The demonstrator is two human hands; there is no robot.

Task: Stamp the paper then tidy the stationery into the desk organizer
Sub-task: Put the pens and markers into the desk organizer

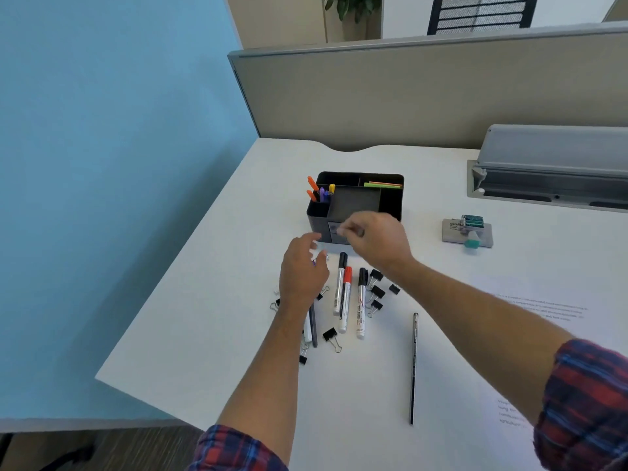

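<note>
The black desk organizer (390, 198) stands mid-desk with coloured pens (321, 192) in its left slot and green sticky notes (382, 185) at the back. My right hand (377, 239) hovers at its front wall, fingertips pinched together; blur hides whether they hold anything. My left hand (302, 271) hangs with relaxed fingers over loose binder clips (375, 292). Three whiteboard markers (346, 297) lie side by side between my forearms. A dark pencil (413, 368) lies nearer me. The stamp (470, 229) rests on its grey pad at the right. Printed paper (543, 311) lies under my right arm.
A beige partition (407, 96) closes off the desk's back, and a grey cable tray (550, 171) sits at the back right. The desk's left edge (176, 277) runs diagonally beside a blue wall. More clips and a pen (312, 329) lie under my left forearm.
</note>
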